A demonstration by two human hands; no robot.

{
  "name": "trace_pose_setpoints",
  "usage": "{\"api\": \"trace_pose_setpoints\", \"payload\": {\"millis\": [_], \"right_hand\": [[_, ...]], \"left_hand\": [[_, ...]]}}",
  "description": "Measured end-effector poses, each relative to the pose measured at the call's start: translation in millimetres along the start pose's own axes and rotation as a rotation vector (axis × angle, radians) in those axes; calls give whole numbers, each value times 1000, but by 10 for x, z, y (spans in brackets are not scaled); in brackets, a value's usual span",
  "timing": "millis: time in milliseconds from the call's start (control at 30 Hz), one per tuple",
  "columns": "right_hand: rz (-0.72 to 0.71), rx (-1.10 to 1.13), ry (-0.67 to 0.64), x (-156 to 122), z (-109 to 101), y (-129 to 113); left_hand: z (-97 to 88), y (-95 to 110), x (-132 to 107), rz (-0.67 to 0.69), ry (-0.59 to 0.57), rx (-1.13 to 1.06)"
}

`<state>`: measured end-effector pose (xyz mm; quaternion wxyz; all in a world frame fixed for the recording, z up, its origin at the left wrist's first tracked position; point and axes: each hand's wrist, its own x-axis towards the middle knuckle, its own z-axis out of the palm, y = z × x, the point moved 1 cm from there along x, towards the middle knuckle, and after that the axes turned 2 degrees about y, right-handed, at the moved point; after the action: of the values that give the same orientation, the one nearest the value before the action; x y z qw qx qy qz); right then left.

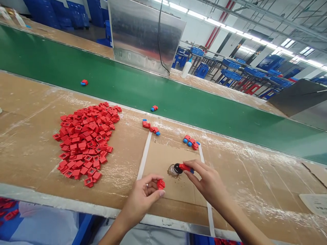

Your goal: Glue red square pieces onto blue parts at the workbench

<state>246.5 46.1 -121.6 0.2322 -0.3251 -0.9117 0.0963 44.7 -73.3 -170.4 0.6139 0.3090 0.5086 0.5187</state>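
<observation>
My left hand holds a small red plastic block with a hollow in it, between thumb and fingers. A ring shows on one finger. My right hand pinches a red-and-blue plastic piece, its red end touching or just over the black round top of a small clear jar. Brown specks lie around the jar on a cardboard sheet. Beyond my right hand sit several joined red-and-blue pieces; two more pieces lie at the sheet's far left corner.
A large heap of red blocks covers the bench on the left. Behind runs a green conveyor belt carrying two red-and-blue pieces. A metal panel and a white bottle stand beyond it. White tape strips flank the sheet.
</observation>
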Motion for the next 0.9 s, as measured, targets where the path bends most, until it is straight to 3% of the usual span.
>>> {"api": "trace_pose_setpoints", "payload": {"millis": [600, 900], "right_hand": [[-4, 24, 33, 35, -111, -109], [51, 99, 193, -29, -129, -220]], "left_hand": [[-19, -24, -8, 9, 40, -86], [-17, -18, -26, 6, 18, -103]]}}
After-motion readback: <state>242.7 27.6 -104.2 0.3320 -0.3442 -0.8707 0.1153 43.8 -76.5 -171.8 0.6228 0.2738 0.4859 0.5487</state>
